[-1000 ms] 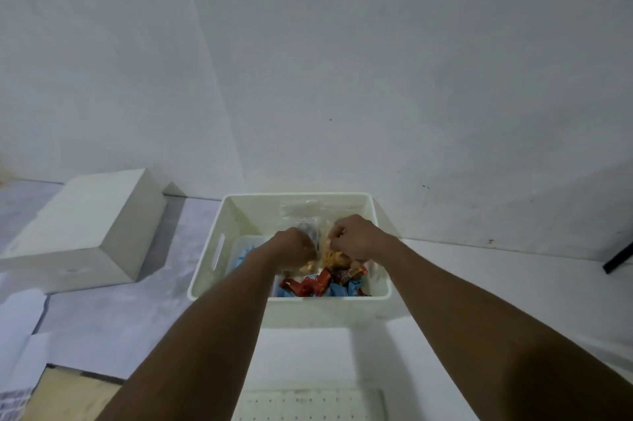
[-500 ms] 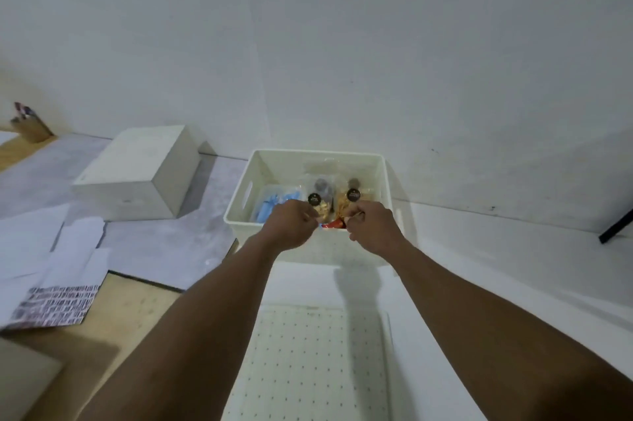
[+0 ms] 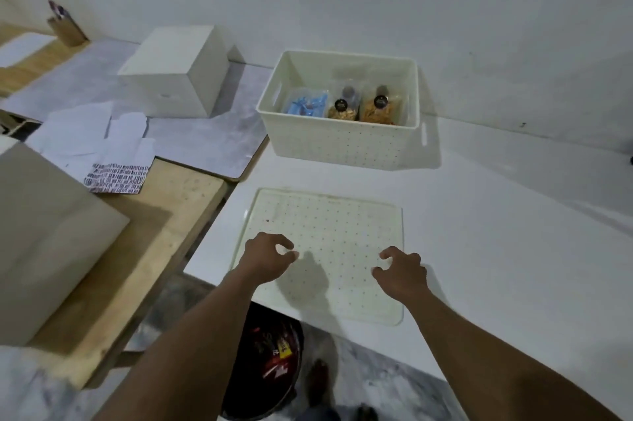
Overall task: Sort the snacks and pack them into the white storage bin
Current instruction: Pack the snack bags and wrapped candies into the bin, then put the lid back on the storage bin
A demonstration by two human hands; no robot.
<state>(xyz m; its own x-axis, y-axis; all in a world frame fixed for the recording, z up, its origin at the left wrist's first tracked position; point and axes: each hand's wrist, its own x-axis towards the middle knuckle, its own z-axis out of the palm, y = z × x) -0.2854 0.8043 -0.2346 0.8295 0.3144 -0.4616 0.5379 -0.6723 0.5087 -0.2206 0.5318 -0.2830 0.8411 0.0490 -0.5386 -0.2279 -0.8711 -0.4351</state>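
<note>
far off to the left of the left hand (image 3: pixel 265 258) a wooden holder (image 3: pixel 68 30) stands by the wall; nearer, a closed white box (image 3: pixel 176 73) sits on a grey mat, with loose papers (image 3: pixel 90 143) in front of it; the left hand hovers over the near left part of a flat white dotted lid (image 3: pixel 329 232) lying on the white desk (image 3: pixel 496 232), fingers curled loosely and half open, holding nothing; below and between the two arms a dark bin (image 3: pixel 270 359) with red wrappers stands on the floor; beyond both hands, well apart from them, the white storage bin (image 3: pixel 342 146) rests on the desk near the wall; inside it, from left to right, lie blue-wrapped snacks (image 3: pixel 306 105), a clear bag of pale nuts (image 3: pixel 342 109) and a clear bag of orange crisps (image 3: pixel 380 110), side by side; the right hand (image 3: pixel 400 271) hovers over the near right part of the lid, fingers bent and spread, empty.
</note>
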